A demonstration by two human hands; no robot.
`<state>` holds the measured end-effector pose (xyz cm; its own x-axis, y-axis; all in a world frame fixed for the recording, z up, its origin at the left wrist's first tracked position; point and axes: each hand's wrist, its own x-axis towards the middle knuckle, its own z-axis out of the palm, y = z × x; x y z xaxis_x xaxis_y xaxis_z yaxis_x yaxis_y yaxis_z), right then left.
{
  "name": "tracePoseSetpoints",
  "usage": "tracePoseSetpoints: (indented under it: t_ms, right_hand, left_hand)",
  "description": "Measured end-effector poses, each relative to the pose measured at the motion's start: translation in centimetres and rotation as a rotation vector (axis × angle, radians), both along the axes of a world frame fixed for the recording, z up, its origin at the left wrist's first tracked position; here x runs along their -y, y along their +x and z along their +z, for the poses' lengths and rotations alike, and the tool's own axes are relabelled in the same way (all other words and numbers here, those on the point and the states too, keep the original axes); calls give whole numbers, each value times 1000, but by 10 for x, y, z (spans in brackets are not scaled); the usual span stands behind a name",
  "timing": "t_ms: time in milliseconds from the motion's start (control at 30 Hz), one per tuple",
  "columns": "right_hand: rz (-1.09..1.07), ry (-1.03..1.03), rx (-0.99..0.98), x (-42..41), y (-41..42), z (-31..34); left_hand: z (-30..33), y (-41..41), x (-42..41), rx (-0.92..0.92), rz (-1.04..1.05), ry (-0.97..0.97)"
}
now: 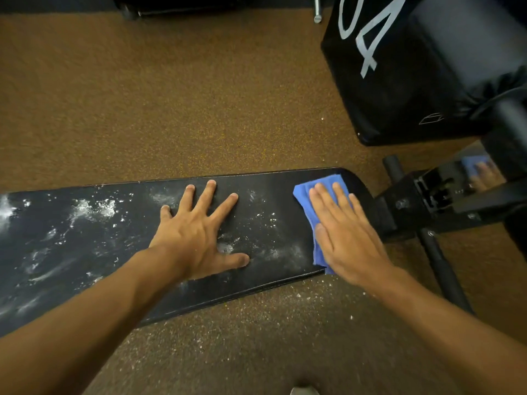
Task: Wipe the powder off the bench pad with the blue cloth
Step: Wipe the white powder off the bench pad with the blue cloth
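You are leaning over a long black padded bench pad (119, 252) that is lying across the view above a brown speckled rubber floor (171, 95). Your left hand (196, 232) is lying flat and released on the middle of the pad, fingers spread wide, gripping nothing. Your right hand (346, 232) is pressing palm-down with straight fingers on a folded blue cloth (309, 203), which is sitting at the rounded right end of the pad, its near corner reaching the pad's front edge; the hand is flat on the cloth rather than clenched around it. White powder (91, 209) is showing in smears and flecks over the left and middle stretches of the pad, some of it right beside your left thumb, and more flecks are lying on the floor in front of the pad. A black box with large white numerals (393, 81) is standing on the floor beyond the pad's right end, and the black metal bench frame (422, 203) is joining the pad just past the cloth.
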<state>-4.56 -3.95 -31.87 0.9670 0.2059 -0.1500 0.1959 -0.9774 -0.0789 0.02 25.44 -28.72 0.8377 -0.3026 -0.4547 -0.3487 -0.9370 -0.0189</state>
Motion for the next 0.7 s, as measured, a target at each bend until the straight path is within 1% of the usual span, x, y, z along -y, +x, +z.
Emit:
tracePoseSetpoints:
  t_ms: [67, 167, 200, 267, 300, 367, 433, 500, 567, 600, 700]
  right_hand:
    - [-64, -5, 18, 7, 16, -1]
    - [-297, 4, 83, -19, 46, -4]
    - [-298, 13, 97, -32, 42, -5]
    - [-138, 15, 81, -50, 11, -5]
    - [-48, 10, 61, -50, -9, -4]
    - [63, 10, 15, -32, -31, 1]
    - [32, -10, 23, -15, -18, -1]
    - [-126, -21, 59, -18, 13, -5]
    - [-242, -4, 85, -43, 29, -5]
    - [-236, -2, 97, -55, 26, -6]
    - [-43, 6, 70, -62, -14, -5]
  left_hand:
    - [1, 1, 0, -3, -3, 0]
    - [2, 2, 0, -14, -2, 5]
    - [2, 2, 1, -13, -3, 3]
    - [2, 1, -1, -11, 1, -1]
    - [2, 0, -1, -10, 5, -6]
    - [2, -1, -1, 1, 4, -24]
    - [5, -3, -5, 17, 7, -65]
    - [8, -7, -12, 35, 12, -96]
    - [10, -13, -24, 47, 17, -87]
    - [10, -16, -32, 45, 22, -73]
    - [10, -24, -54, 16, 50, -40]
